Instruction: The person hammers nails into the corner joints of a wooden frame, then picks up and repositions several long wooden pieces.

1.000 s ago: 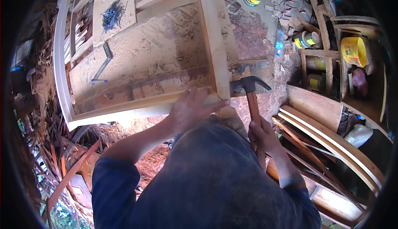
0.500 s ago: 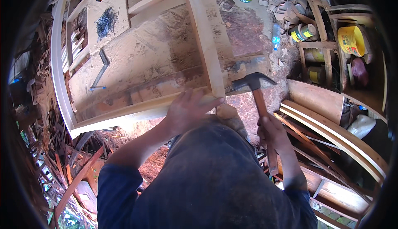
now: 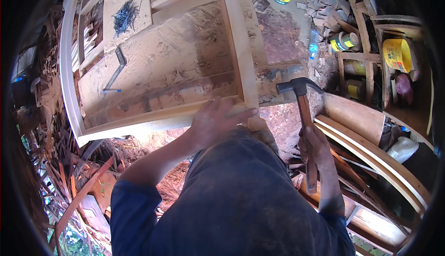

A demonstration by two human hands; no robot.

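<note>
Claw hammer [image 3: 303, 105], held right of the wooden frame [image 3: 242, 47] — probably head-heavy, rigid, best taken by its shaft — fingers of right hand [image 3: 316, 147] clamped round it, fingers of left hand [image 3: 213, 120] apart on the frame.

the brown-handled steel claw hammer [image 3: 304, 110] is right of the pale rectangular wooden frame [image 3: 239, 38], thin grey metal nails [image 3: 125, 18] inside its outline.

Hammer head [image 3: 299, 86]: metal; handle [image 3: 304, 110]: smooth wood. Frame [image 3: 241, 38]: smooth wood. Shirt [image 3: 236, 195]: matt cloth.
</note>
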